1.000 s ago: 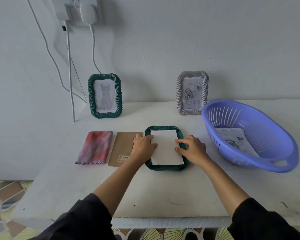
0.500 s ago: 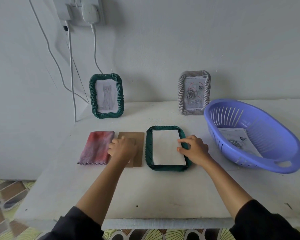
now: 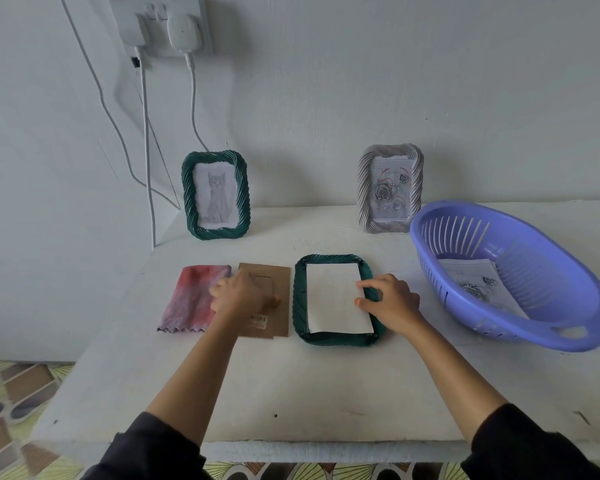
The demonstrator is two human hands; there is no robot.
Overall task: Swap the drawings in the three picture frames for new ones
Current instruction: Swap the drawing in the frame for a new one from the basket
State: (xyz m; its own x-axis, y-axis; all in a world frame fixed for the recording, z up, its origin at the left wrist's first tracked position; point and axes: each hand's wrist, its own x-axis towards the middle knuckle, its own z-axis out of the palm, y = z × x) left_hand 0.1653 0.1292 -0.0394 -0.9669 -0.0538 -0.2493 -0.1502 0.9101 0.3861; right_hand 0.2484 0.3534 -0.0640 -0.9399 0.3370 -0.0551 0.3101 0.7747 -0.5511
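Found green frame (image 3: pixel 336 339) face-down mid-table, near the purple basket (image 3: pixel 565 296), with a white sheet (image 3: pixel 333 299) seated in its recess, blank side up. Judged that as the new drawing loaded, back not yet closed. Spotted cardboard backing board (image 3: pixel 281 282) flat just beside the frame's left rim, pink cloth (image 3: pixel 187 299) on its other side.

Saw left hand (image 3: pixel 243 299) palm-down on the board, fingers reaching over its far edge toward the cloth, thumb splayed toward the frame. Couldn't tell hooked-under-the-edge from merely resting. Saw right hand (image 3: pixel 390 303) with bent thumb and forefinger tips pressing the sheet's right margin, palm over the frame's right rim; read as pinning, not gripping.

Rated the board light, thin and stiff, lying flush on the table (image 3: pixel 326 393), so awkward to pinch from above. Would pry up a long edge with fingertips, then take it thumb-over, fingers-under, clear of the flap outline near its middle. Rated the sheet limp and quick to shift or crease; best kept pinned until the board covers it. Rated the frame rigid, easy to steady by its ribbed rim. Couldn't see any glazing underneath, so would press lightly.

Noted second green frame (image 3: pixel 189 202) with a cat drawing and grey frame (image 3: pixel 365 192) with roses, both upright at the wall, well apart. Noted a loose drawing (image 3: pixel 475 282) in the basket. Couldn't tell which of those two frames still needed swapping.
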